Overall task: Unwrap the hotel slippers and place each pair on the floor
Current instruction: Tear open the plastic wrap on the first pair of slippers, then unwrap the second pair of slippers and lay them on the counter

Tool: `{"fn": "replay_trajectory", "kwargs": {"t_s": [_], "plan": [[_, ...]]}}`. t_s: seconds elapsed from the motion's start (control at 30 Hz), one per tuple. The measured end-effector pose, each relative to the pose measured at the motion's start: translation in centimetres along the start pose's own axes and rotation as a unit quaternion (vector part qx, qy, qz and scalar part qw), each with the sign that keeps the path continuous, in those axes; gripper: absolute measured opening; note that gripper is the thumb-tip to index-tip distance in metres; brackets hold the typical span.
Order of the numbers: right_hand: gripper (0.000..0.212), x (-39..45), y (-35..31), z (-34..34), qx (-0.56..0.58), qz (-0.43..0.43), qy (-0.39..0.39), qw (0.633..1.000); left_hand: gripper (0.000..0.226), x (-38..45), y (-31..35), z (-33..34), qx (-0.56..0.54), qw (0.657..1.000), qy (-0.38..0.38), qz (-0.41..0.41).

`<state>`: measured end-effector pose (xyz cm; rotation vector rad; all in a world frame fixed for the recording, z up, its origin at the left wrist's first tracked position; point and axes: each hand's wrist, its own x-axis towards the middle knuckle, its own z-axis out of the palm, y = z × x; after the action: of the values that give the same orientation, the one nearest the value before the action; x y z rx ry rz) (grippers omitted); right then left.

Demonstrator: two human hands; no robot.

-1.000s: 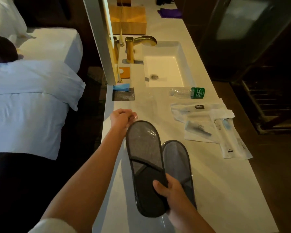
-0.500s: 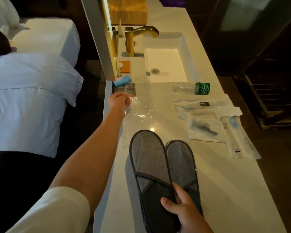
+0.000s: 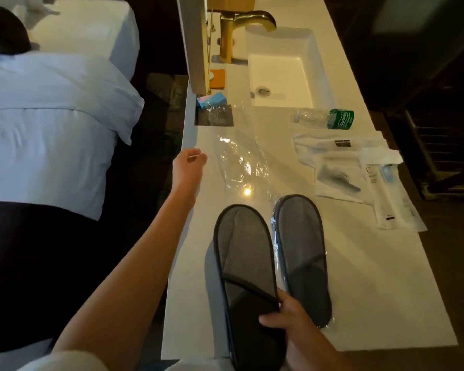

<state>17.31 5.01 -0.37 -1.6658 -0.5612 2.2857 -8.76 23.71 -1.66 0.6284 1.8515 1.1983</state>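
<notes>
My right hand (image 3: 292, 325) grips the heel end of a bare grey slipper pair (image 3: 244, 263), held just above the white counter (image 3: 373, 290) near its front edge. Right beside it a second grey slipper pair (image 3: 303, 253) lies on the counter inside clear plastic. An empty clear plastic wrapper (image 3: 241, 162) lies flat and crumpled on the counter beyond the slippers. My left hand (image 3: 189, 167) hovers at the counter's left edge, a little left of that wrapper, fingers loosely apart and holding nothing.
A white sink (image 3: 279, 79) with a gold faucet (image 3: 241, 25) sits at the far end. A plastic bottle with a green label (image 3: 324, 119) and sealed toiletry packets (image 3: 359, 170) lie to the right. A bed with white linen (image 3: 51, 124) is on the left; dark floor lies to the right.
The clear wrapper has come off the held slippers and now lies on the counter. My left hand let it go and drew back left. The slippers moved toward me.
</notes>
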Motion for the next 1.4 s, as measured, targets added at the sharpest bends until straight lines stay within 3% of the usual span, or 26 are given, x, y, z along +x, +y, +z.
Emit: {"fn": "replay_trajectory", "kwargs": {"t_s": [0.1, 0.3, 0.4, 0.57, 0.63, 0.73, 0.8, 0.9, 1.03, 1.2, 1.3, 1.4], "plan": [[0.050, 0.2, 0.8, 2.0, 0.022, -0.001, 0.018, 1.000, 0.015, -7.9, -2.8, -3.8, -0.010, 0.997, -0.071, -0.032], [0.043, 1.4, 2.7, 5.2, -0.088, -0.046, 0.072, 0.992, 0.025, -18.2, -9.0, -7.8, 0.048, 0.984, -0.149, -0.089], [0.046, 1.7, 3.5, 6.1, -0.292, -0.107, 0.110, 0.944, 0.035, -19.6, -11.1, -8.3, 0.109, 0.986, -0.101, -0.076], [0.052, 1.7, 4.0, 6.9, -0.476, -0.214, 0.182, 0.833, 0.036, -19.2, -11.0, -8.3, 0.178, 0.983, -0.032, -0.018], [0.050, 1.7, 4.3, 6.9, -0.519, -0.232, 0.186, 0.801, 0.041, -19.2, -10.8, -8.3, 0.207, 0.978, -0.027, -0.003], [0.053, 1.9, 4.6, 6.5, -0.541, -0.250, 0.183, 0.782, 0.041, -19.4, -10.8, -7.8, 0.251, 0.968, -0.004, 0.000], [0.056, 2.0, 4.5, 6.2, -0.538, -0.258, 0.175, 0.783, 0.043, -19.6, -10.9, -7.5, 0.274, 0.962, 0.014, 0.000], [0.058, 1.5, 3.8, 5.3, -0.494, -0.272, 0.146, 0.813, 0.058, -20.0, -10.3, -7.4, 0.288, 0.957, 0.034, -0.015], [0.039, -0.4, 1.3, 1.7, -0.369, -0.331, 0.200, 0.845, 0.050, -21.0, -8.5, -6.0, 0.268, 0.959, 0.070, 0.065], [0.020, -2.0, -1.4, -5.6, -0.246, -0.345, 0.310, 0.851, 0.036, -22.2, -5.7, 0.7, 0.203, 0.974, -0.059, 0.078], [0.029, -1.4, -1.6, -9.0, -0.245, -0.270, 0.347, 0.864, 0.044, -22.2, -5.5, 5.0, 0.228, 0.963, -0.135, 0.051], [0.035, -0.8, -1.3, -10.2, -0.250, -0.193, 0.336, 0.887, 0.054, -22.1, -6.0, 7.5, 0.261, 0.953, -0.150, 0.023]]}}
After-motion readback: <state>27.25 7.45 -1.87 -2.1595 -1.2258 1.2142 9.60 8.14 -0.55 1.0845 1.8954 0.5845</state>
